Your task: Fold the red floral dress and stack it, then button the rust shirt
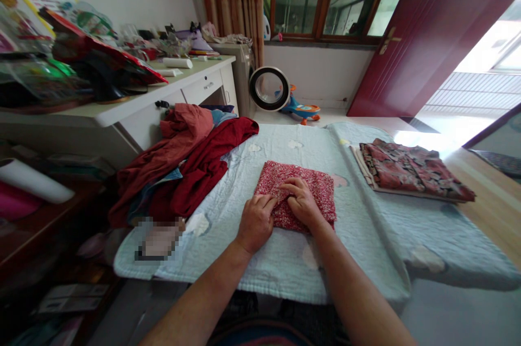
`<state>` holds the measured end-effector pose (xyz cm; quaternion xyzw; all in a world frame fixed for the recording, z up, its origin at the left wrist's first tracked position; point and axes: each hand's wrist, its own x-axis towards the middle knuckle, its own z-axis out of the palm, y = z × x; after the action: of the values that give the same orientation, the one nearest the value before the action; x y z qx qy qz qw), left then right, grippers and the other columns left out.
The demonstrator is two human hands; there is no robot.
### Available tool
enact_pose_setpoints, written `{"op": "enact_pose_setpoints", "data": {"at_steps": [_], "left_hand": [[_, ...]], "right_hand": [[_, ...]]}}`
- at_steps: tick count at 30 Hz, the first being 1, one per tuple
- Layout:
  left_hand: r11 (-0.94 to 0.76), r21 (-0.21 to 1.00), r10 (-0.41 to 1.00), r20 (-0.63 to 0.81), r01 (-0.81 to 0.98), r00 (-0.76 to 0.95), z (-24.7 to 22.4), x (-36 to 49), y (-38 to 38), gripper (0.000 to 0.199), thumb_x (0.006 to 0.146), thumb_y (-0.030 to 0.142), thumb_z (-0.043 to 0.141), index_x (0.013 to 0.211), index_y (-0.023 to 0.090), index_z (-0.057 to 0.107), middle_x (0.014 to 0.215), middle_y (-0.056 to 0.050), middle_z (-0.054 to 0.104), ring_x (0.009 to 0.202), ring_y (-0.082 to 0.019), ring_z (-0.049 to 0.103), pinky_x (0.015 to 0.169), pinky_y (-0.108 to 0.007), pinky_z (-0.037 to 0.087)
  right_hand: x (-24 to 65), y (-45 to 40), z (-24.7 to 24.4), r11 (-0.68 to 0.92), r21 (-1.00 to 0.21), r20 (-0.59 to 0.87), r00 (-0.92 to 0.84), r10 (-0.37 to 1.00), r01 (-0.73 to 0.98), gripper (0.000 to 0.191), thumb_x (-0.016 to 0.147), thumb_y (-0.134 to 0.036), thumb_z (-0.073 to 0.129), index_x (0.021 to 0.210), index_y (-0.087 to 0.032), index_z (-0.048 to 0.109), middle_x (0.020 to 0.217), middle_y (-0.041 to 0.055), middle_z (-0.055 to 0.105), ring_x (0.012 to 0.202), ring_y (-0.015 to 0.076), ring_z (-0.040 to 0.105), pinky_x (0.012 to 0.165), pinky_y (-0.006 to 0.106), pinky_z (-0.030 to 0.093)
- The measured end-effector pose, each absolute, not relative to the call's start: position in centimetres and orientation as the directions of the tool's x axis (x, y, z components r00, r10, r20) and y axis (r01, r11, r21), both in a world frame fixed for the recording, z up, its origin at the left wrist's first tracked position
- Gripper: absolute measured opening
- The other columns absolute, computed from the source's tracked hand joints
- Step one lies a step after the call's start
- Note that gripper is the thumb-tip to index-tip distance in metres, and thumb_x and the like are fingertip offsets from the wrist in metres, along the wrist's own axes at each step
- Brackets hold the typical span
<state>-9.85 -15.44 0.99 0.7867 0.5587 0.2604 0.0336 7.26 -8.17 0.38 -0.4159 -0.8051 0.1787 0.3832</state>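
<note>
A red cloth with a small white pattern (321,188), folded into a rough rectangle, lies on the pale blue quilted cover (285,275). My left hand (257,221) rests at the cloth's left edge, its fingers bent and pressed together over the fabric; whether a fold is pinched there is hard to make out. My right hand (300,200) lies on top near the middle of the cloth, fingers apart and slightly curled, with the fingertips touching the fabric close to my left hand.
Loose red and rust garments (207,167) are heaped at the left beside a white desk (211,71). Folded patterned clothes (415,172) lie at the right. A blurred flat object (159,240) sits at the front left corner. Behind are a washing machine (243,71) and a blue toy (301,109).
</note>
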Motion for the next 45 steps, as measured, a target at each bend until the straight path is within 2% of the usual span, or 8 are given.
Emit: {"op": "enact_pose_setpoints", "data": {"at_steps": [7, 13, 18, 21, 25, 28, 35, 45], "left_hand": [[-0.361, 0.39, 0.906, 0.36, 0.847, 0.22, 0.9, -9.8, -15.8, 0.046, 0.086, 0.019, 0.053, 0.131, 0.022, 0.056, 0.138, -0.009, 0.057, 0.132, -0.029, 0.042, 0.112, -0.052, 0.027], [-0.204, 0.703, 0.92, 0.375, 0.682, -0.111, 1.3, -11.3, -15.4, 0.036, 0.089, 0.032, 0.052, 0.119, 0.015, 0.058, 0.127, -0.014, 0.058, 0.123, -0.026, 0.051, 0.108, -0.046, 0.037], [0.159, 0.967, 0.918, -0.07, 0.2, -0.391, 2.1, -12.6, -16.5, 0.03, 0.079, 0.031, 0.058, 0.107, 0.018, 0.054, 0.105, -0.008, 0.063, 0.101, -0.02, 0.061, 0.089, -0.034, 0.048], [0.316, 0.939, 0.913, -0.339, -0.133, -0.226, 3.6, -12.4, -18.2, 0.024, 0.077, 0.03, 0.059, 0.098, 0.019, 0.054, 0.093, -0.003, 0.064, 0.087, -0.015, 0.064, 0.074, -0.026, 0.049], [0.451, 0.798, 0.868, -0.496, -0.401, -0.012, 5.1, -11.6, -19.8, 0.025, 0.072, 0.024, 0.063, 0.095, 0.019, 0.054, 0.092, -0.004, 0.065, 0.08, -0.014, 0.065, 0.07, -0.024, 0.048], [0.431, 0.844, 0.879, -0.472, -0.319, -0.062, 5.0, -11.4, -19.6, 0.027, 0.074, 0.026, 0.061, 0.099, 0.019, 0.054, 0.098, -0.005, 0.065, 0.087, -0.015, 0.064, 0.075, -0.026, 0.049], [0.252, 0.939, 0.914, -0.151, 0.236, -0.375, 3.2, -13.0, -15.4, 0.042, 0.078, 0.023, 0.061, 0.118, 0.017, 0.05, 0.128, -0.013, 0.053, 0.115, -0.02, 0.056, 0.097, -0.034, 0.045], [0.365, 0.903, 0.93, -0.341, 0.225, -0.141, 2.3, -13.5, -10.4, 0.039, 0.074, 0.022, 0.064, 0.111, 0.012, 0.054, 0.072, -0.002, 0.065, 0.056, -0.013, 0.06, 0.051, -0.021, 0.043]], "right_hand": [[7.1, -7.9, 0.3, 0.529, -0.685, 0.422, -0.319, 0.849, 0.501, 0.039, 0.077, -0.014, 0.045, 0.102, -0.018, 0.074, 0.116, 0.0097, 0.064, 0.113, 0.023, 0.054, 0.107, 0.041, 0.036], [8.6, -7.7, 2.8, 0.35, -0.883, 0.337, -0.096, 0.937, 0.314, 0.032, 0.083, -0.032, 0.046, 0.101, -0.018, 0.07, 0.111, 0.0078, 0.068, 0.107, 0.0224, 0.059, 0.1, 0.036, 0.042], [10.9, -5.9, 4.3, 0.171, -0.886, 0.211, 0.048, 0.976, 0.43, 0.033, 0.078, -0.036, 0.049, 0.096, -0.018, 0.071, 0.097, 0.006, 0.072, 0.091, 0.0211, 0.063, 0.089, 0.033, 0.047], [12.0, -3.7, 4.3, 0.144, -0.819, 0.198, 0.039, 0.979, 0.556, 0.036, 0.076, -0.033, 0.048, 0.098, -0.017, 0.071, 0.097, 0.0064, 0.072, 0.088, 0.0205, 0.062, 0.087, 0.033, 0.047], [13.0, -1.1, 4.1, 0.142, -0.695, 0.202, 0.002, 0.979, 0.705, 0.041, 0.076, -0.025, 0.045, 0.106, -0.012, 0.071, 0.107, 0.0103, 0.07, 0.098, 0.0206, 0.062, 0.092, 0.032, 0.045], [13.7, -0.1, 3.9, 0.112, -0.597, 0.161, -0.018, 0.987, 0.795, 0.041, 0.078, -0.023, 0.047, 0.111, -0.012, 0.07, 0.115, 0.0115, 0.068, 0.109, 0.021, 0.06, 0.099, 0.031, 0.042], [16.0, -0.8, 2.8, -0.091, -0.429, 0.025, 0.112, 0.993, 0.899, 0.052, 0.083, -0.039, 0.056, 0.123, -0.008, 0.061, 0.12, 0.021, 0.065, 0.113, 0.0283, 0.06, 0.094, 0.035, 0.044], [17.6, -5.5, 2.1, -0.246, -0.328, -0.067, 0.238, 0.969, 0.912, 0.053, 0.084, -0.058, 0.048, 0.099, -0.012, 0.07, 0.095, 0.0185, 0.072, 0.093, 0.0281, 0.068, 0.077, 0.033, 0.048]]}}
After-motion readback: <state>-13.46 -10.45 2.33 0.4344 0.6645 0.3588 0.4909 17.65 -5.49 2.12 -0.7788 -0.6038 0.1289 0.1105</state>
